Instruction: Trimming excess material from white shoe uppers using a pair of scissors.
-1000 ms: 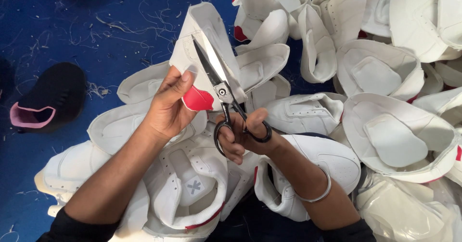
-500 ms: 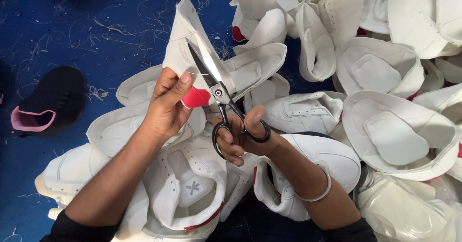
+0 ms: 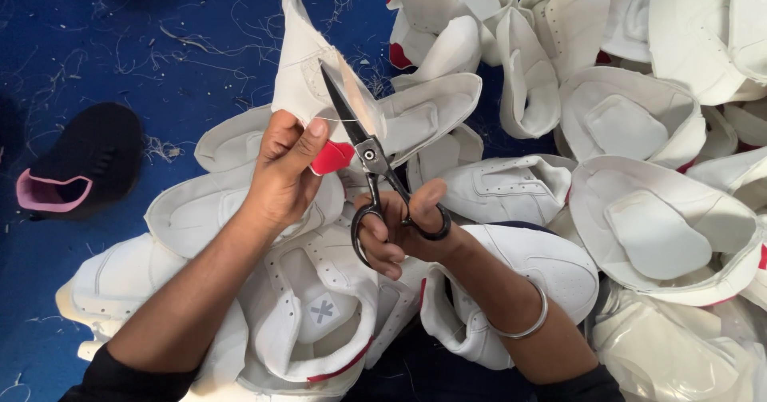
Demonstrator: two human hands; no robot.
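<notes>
My left hand grips a white shoe upper with a red heel patch, holding it upright above the pile. My right hand has its fingers through the handles of black scissors. The blades point up and left, lying against the upper's white surface close to my left thumb. A thin thread runs across the blades there. A silver bangle sits on my right wrist.
White shoe uppers are heaped across the middle and right, some under my arms. A black shoe upper with pink lining lies at the left on the blue floor, which is strewn with thread scraps.
The white upper has been lifted a little and turned, and the scissor blades have moved up along it toward my left thumb.
</notes>
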